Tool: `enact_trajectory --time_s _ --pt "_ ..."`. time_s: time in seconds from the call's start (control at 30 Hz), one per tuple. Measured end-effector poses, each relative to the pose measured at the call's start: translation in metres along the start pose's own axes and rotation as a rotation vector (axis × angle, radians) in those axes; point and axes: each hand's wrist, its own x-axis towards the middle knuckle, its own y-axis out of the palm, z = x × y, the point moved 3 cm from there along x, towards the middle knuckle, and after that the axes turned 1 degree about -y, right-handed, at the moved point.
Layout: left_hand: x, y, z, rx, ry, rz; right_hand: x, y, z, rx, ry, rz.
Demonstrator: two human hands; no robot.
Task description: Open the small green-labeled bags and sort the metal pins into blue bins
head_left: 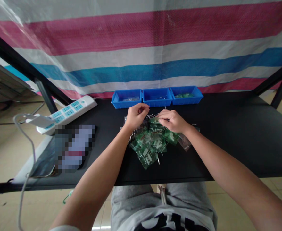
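Note:
A loose pile of small green plastic packets (147,146) lies on the black table, with thin metal pins (158,159) among and under it. At the pile's far left side my left hand (136,116) is closed, its thumb and fingertips drawn together; whatever it may pinch is too small to make out. My right hand (173,122) bends over the far right side, fingers together and thumb close to them. Its fingertips are by a green packet and some pins, and what they grip is unclear. A clear plastic bag (184,142) lies partly under my right wrist.
Three blue bins stand behind the pile: the left bin (115,102) holds clear packets, the middle bin (155,102) a few pins, the right bin (198,98) green packets. Leftward are a white power strip (70,112) with a cable and a blurred-out phone (77,147).

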Motion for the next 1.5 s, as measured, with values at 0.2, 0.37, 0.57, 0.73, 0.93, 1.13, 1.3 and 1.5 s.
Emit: enact_trajectory --time_s 0.2,0.37,0.57,0.73,0.93,1.13,1.3,1.5 --pt "-0.003 0.008 -0.015 -0.382 -0.086 0.152 -0.002 -0.005 -0.022 0.481 0.386 -0.230" --pt "-0.003 0.019 -0.013 -0.481 -0.184 0.350 0.000 0.001 -0.027 0.753 0.506 -0.294" --pt "-0.001 0.015 -0.011 -0.379 -0.162 0.248 0.000 -0.001 -0.028 0.558 0.535 -0.336" --pt "-0.001 0.016 -0.012 -0.402 -0.224 0.239 -0.003 -0.005 -0.032 0.492 0.547 -0.417" --pt "0.000 0.017 -0.006 -0.388 -0.183 0.148 -0.001 -0.008 -0.029 0.431 0.507 -0.411" --pt "-0.001 0.010 -0.011 -0.280 0.032 0.062 0.000 -0.012 -0.024 0.319 0.345 -0.417" --pt "-0.002 0.007 -0.014 -0.219 0.060 0.052 -0.001 -0.012 -0.019 0.288 0.302 -0.388" --pt "-0.002 0.013 -0.012 -0.323 -0.060 0.097 -0.001 -0.011 -0.021 0.291 0.382 -0.406"
